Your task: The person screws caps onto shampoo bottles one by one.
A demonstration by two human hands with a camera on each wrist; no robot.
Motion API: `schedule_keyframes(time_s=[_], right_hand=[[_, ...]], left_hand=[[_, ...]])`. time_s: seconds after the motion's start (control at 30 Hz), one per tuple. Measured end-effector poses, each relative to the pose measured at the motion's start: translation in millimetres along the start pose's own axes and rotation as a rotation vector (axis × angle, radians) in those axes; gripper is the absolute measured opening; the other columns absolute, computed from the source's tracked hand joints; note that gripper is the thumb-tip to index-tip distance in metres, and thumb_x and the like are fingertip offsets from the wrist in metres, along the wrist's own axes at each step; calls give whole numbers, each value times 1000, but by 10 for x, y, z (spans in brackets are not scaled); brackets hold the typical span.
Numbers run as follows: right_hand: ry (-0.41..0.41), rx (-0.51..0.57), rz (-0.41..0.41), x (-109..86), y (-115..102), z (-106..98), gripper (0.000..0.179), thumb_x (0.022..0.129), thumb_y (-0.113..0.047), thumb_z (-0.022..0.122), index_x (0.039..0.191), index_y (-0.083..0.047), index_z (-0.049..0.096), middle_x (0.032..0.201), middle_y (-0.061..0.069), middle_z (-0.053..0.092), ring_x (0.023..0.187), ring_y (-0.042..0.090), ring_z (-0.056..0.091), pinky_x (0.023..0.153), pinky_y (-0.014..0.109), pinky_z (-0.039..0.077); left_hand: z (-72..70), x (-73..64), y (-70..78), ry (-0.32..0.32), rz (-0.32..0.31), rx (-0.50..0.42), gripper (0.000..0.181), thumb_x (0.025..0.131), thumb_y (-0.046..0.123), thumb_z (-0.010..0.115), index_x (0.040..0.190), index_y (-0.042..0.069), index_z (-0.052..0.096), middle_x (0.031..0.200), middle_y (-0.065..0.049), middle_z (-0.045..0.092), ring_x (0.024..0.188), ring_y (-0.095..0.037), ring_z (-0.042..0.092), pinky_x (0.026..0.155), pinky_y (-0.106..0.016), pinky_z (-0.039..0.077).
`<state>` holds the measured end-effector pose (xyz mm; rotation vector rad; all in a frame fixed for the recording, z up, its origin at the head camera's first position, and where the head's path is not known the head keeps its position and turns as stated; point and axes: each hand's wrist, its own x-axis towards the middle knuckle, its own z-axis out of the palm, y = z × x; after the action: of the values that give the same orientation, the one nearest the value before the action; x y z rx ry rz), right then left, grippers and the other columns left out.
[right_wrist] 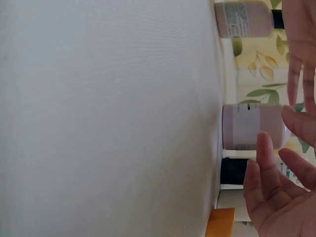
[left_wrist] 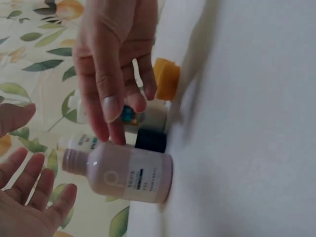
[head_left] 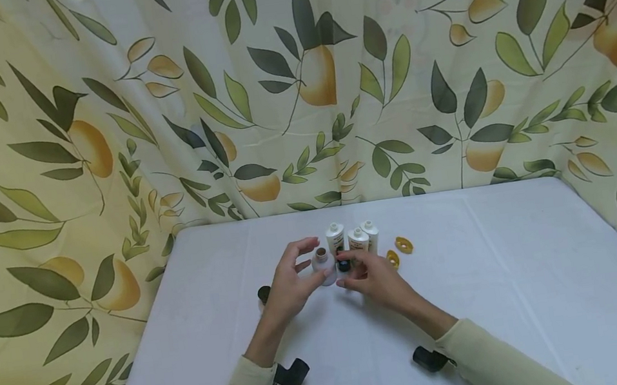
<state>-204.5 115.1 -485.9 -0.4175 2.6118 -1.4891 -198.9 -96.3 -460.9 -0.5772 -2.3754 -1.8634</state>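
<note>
While hands (head_left: 289, 281) (head_left: 378, 275) flank bottle (left_wrist: 133, 174) (uncapped), upright; white bottles (head_left: 335, 234) behind

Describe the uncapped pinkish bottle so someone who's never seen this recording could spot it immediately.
On the white table, find the white containers towards the far side. Just in front, between the left hand and right hand, stands the pale pinkish bottle. Its bare, open neck separates it from the black-capped bottle left of the left hand.
</note>
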Motion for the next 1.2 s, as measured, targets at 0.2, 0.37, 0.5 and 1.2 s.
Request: schedule_keyframes(time_s=[0.2,0.37,0.5,1.2], right_hand=[[-4,-28,9,-5,17,16,52,88,-18,81,136,-10,62,82,0,70,73,10,63,60,24,50],[1,-39,26,-16,21,26,51,88,-17,80,135,-9,62,84,1,71,74,10,65,61,25,51],[0,-30,52,-24,26,29,49,89,-15,80,134,-9,62,86,3,72,74,10,65,61,25,51],[-12,-12,41,28,27,25,41,91,-7,75,130,-8,63,124,10,70,88,13,70,71,27,58]], left_hand=[[105,-3,-101,18,-45,-1,62,87,9,80,142,6,51,144,-9,50,138,-30,46,113,-51,43],[164,-5,-175,27,-113,37,66,87,11,81,145,9,48,147,-9,46,140,-28,43,114,-48,43],[186,-3,-215,32,-157,39,69,87,10,80,146,9,45,148,-9,45,140,-29,42,115,-46,43],[198,18,-320,27,-229,13,69,87,6,79,147,8,44,148,-10,45,139,-29,43,114,-46,43]])
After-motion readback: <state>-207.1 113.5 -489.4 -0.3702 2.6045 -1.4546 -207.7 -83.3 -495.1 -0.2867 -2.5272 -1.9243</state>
